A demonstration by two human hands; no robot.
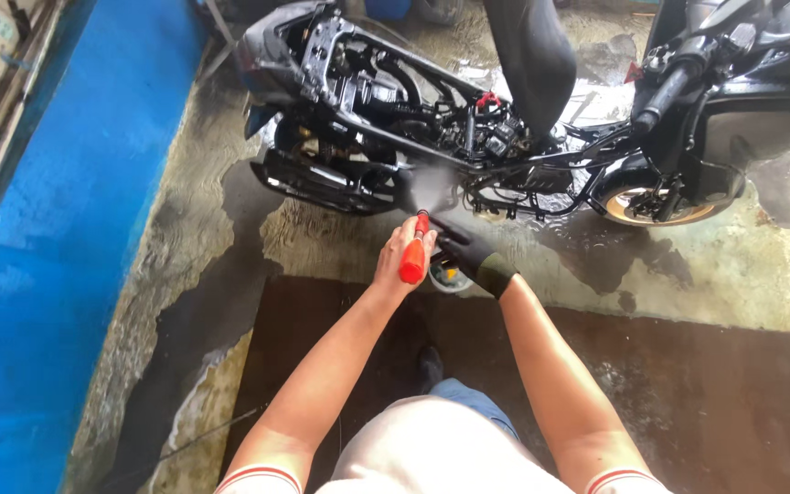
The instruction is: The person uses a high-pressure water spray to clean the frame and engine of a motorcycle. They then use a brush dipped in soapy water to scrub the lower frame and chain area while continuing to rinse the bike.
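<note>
1. Two hands close together over the wet concrete floor (230,229), in front of a stripped black motorcycle (432,119).
2. Left hand (401,259), bare: fingers clenched around a red spray nozzle (414,256), tip aimed at the open frame, fine mist visible at the engine area.
3. Right hand (470,253), in a black glove: fingers around a dark part just beside the nozzle; exact grip hard to tell.
4. Small round container (450,277) partly hidden under both hands.
5. Dark mat (688,393) under the feet, also wet.
6. Possible risks: slipping on the wet floor; spray reaching the exposed red connectors (486,99) and wiring; wet nozzle sliding in the bare hand.
</note>
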